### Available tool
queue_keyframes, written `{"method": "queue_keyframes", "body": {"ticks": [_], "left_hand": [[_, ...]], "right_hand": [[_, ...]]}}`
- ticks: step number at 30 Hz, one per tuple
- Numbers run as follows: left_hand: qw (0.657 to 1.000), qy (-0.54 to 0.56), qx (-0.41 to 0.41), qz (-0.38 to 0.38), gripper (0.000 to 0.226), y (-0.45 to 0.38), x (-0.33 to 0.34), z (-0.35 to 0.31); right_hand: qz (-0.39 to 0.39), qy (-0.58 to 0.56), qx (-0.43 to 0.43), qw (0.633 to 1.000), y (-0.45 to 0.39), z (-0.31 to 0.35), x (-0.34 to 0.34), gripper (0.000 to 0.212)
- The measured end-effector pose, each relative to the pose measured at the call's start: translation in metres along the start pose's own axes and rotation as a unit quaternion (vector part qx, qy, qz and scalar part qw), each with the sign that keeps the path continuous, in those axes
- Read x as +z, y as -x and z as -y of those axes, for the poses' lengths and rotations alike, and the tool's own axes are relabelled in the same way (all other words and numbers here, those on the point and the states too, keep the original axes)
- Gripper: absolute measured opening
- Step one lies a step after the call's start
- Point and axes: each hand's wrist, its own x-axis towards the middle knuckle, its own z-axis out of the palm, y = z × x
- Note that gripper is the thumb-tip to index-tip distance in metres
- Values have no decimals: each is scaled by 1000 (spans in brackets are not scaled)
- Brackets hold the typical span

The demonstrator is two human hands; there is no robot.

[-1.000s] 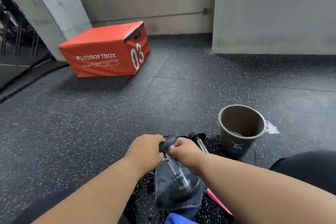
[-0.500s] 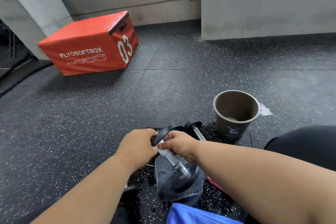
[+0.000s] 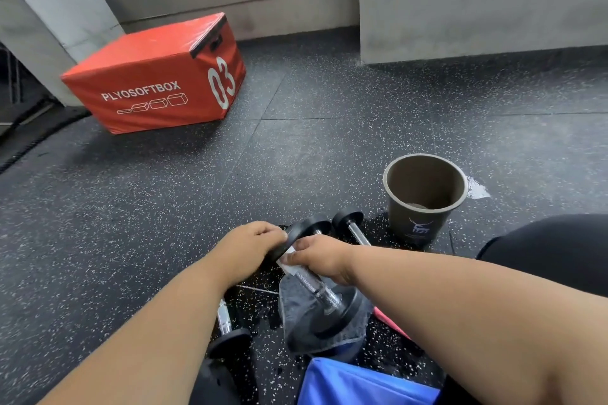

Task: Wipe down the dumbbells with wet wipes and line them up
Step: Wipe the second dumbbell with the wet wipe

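Now, left hand (image 3: 245, 248): still holds the dumbbell (image 3: 316, 286) by its top plate, fingers curled on it.
Right hand (image 3: 324, 258): keeps pinching the white wet wipe (image 3: 288, 261) on the bar, near the top.
Dumbbell: tilted, low end on the floor (image 3: 164, 207), as before.

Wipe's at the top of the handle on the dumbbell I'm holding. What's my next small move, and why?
Probably slide the wipe down the handle toward the lower head. The right hand pinches it just under the upper head, which the left hand steadies, and the bare knurled metal below looks not yet covered by the wipe.
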Motion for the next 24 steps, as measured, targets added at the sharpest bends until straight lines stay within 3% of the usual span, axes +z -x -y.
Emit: {"method": "queue_keyframes", "body": {"ticks": [4,8,11,15,16,20,24], "left_hand": [[992,94,-49,72,29,-11,16,7],[992,96,-59,57,41,-22,29,11],[990,97,-80,56,53,-30,31,13],[990,82,-103,60,88,-31,30,13],[990,86,-100,57,90,-30,30,13],[992,78,-85,59,53,-27,30,15],[994,48,-78,63,93,-25,29,21]], "right_hand": [[-10,17,0,1000,-3,-5,5,60],[-61,61,-27,996,10,6,7,35],[-126,188,-76,971,19,15,18,30],[-179,218,-71,957,18,14,31,24],[-169,223,-72,957,18,15,29,24],[-59,176,-65,980,14,22,15,19],[29,53,-5,998,3,18,0,10]]}}
